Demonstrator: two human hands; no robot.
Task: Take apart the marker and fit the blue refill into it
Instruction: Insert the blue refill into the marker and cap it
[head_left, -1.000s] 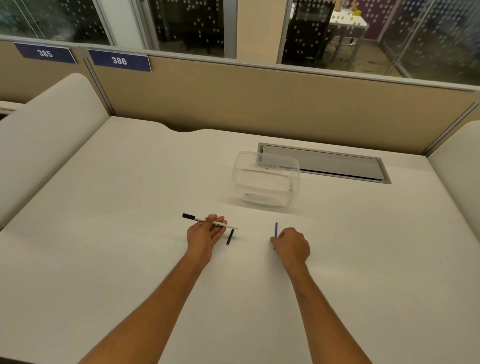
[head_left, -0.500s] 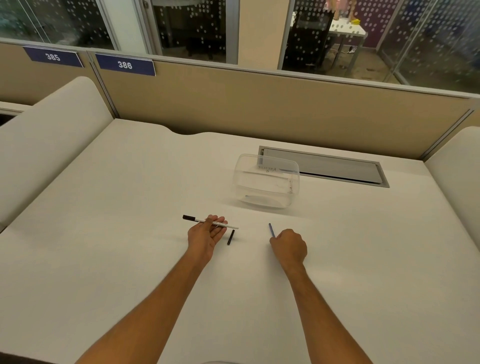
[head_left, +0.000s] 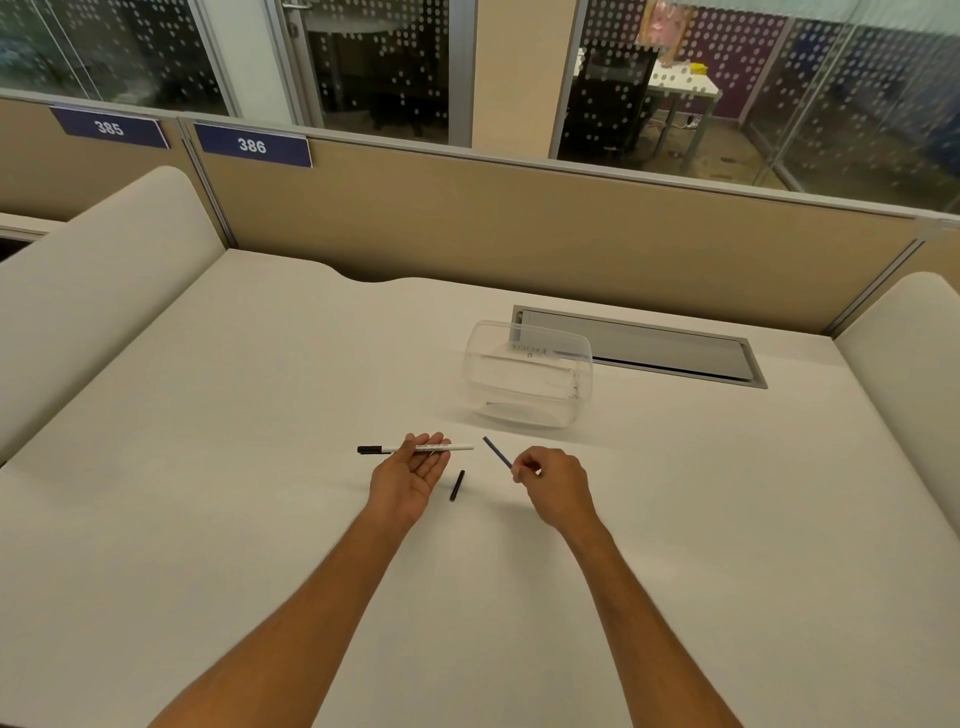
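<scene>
My left hand (head_left: 410, 475) lies palm up over the white desk (head_left: 260, 467) and holds the marker (head_left: 447, 447), a slim white barrel with a black tip pointing left. Its open right end faces my right hand. My right hand (head_left: 553, 486) pinches the thin blue refill (head_left: 497, 452), which sticks up and to the left from my fingers, its free end a short way from the barrel's open end. A small black piece (head_left: 456, 486), likely the marker's end plug or old refill, lies on the desk between my hands.
A clear plastic container (head_left: 527, 382) stands behind my hands, right of centre. A grey cable hatch (head_left: 675, 351) sits in the desk beyond it. Tan partition panels close the back; padded white dividers flank the left and right sides.
My right hand has lifted the blue refill off the desk and tilted its free end leftward toward the marker. My left hand still holds the marker in about the same place.
</scene>
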